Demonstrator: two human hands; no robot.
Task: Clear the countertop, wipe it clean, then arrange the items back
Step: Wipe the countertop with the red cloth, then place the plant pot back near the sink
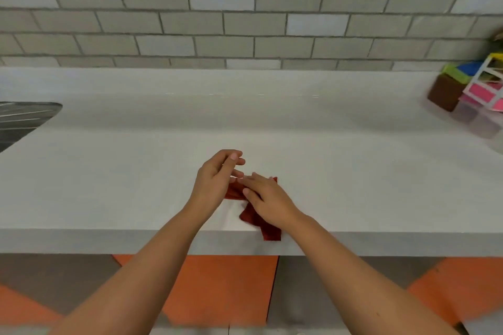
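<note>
Countertop [353, 171] bears a red cloth [254, 216]; right hand [268, 200] flat on it, left hand [215, 179] loosely open.

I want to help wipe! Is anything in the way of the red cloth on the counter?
Nothing visible blocks it. The red cloth lies at the front edge under the right hand, and the white countertop ahead is bare. The colourful boxes sit far right; the sink is far left.
</note>
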